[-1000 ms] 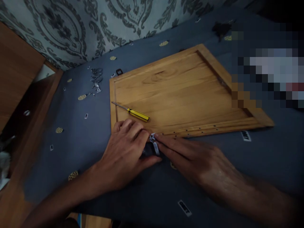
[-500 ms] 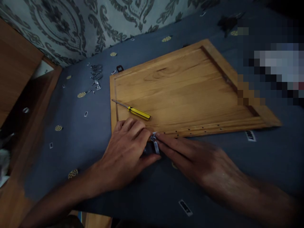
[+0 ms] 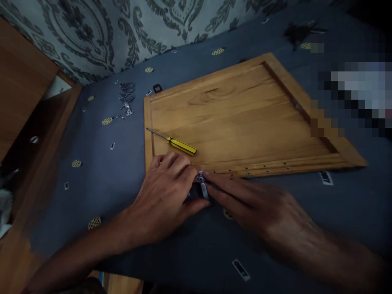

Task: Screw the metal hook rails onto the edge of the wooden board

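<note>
Little but our view moves between the earlier frames and now: it slides slightly, so the wooden panel (image 3: pixel 229 122) and the screwdriver (image 3: pixel 183 146) appear a touch farther right, while our two hands keep their places around the small metal fitting (image 3: pixel 203 190). We see that fitting at the panel's near edge, toward its left end. Its rounded end sits at the wood, and its narrow arm points back toward us, leaning slightly rightward; its long axis runs roughly crosswise to that edge.

Relative to our grip, the fitting lies between the hands. Our left hand (image 3: pixel 165 196) is on its left, with the fingers bent over the panel's edge and the thumb stretched along below, its tip near the arm's lower end. Our right hand (image 3: pixel 260 206) comes from the other side, fingers straight and together, the foremost fingertip against the rounded end. We cannot tell whether either hand closes on the fitting, since its underside is hidden.

Rightward along the same edge we see small dark holes (image 3: pixel 264 166). Beyond our left hand, loose metal pieces (image 3: pixel 127 108) lie on the blue cloth (image 3: pixel 92 163).
</note>
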{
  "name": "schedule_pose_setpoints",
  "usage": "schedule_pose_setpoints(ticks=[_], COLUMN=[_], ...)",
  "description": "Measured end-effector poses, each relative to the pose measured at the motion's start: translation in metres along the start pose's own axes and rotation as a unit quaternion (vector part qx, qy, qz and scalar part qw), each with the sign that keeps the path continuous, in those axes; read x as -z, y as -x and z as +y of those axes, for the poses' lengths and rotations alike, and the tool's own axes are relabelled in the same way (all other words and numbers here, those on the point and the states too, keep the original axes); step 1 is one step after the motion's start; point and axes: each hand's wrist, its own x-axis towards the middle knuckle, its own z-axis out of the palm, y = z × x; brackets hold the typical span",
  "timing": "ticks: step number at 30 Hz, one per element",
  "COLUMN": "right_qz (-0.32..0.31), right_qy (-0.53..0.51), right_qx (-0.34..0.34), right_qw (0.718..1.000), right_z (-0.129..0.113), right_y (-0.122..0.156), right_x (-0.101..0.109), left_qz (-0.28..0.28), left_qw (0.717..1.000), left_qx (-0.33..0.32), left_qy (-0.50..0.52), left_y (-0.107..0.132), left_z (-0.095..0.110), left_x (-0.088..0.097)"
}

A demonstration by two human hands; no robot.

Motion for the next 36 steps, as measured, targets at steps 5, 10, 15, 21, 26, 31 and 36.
schedule_pose_setpoints(ticks=[5, 10, 15, 21, 26, 31, 36], right_qz=[-0.003, -0.006, -0.001, -0.002, -0.004, -0.010, -0.012], right_qy=[0.007, 0.019, 0.030, 0.012, -0.008, -0.005, -0.008], right_qx=[0.003, 0.015, 0.020, 0.020, 0.018, 0.016, 0.018], right_qw=[1.000, 1.000, 0.999, 1.000, 1.000, 1.000, 1.000], right_z=[0.001, 0.001, 0.002, 0.003, 0.003, 0.003, 0.003], right_y=[-0.004, -0.006, -0.004, -0.003, -0.001, -0.001, -0.002], right_x=[0.003, 0.005, 0.003, 0.001, 0.001, 0.002, 0.002], left_qz=[-0.022, -0.036, -0.053, -0.043, -0.039, -0.046, -0.043], left_qw=[1.000, 0.999, 0.999, 0.999, 0.999, 0.999, 0.999], left_qx=[0.002, 0.008, 0.004, 0.005, -0.002, 0.001, 0.004], left_qy=[-0.003, 0.004, 0.007, 0.015, 0.001, -0.016, -0.015], left_y=[0.001, 0.005, 0.008, 0.004, 0.004, 0.003, 0.002], left_z=[-0.006, -0.016, -0.017, -0.010, -0.008, -0.005, -0.005], left_x=[0.015, 0.036, 0.033, 0.023, 0.016, 0.012, 0.010])
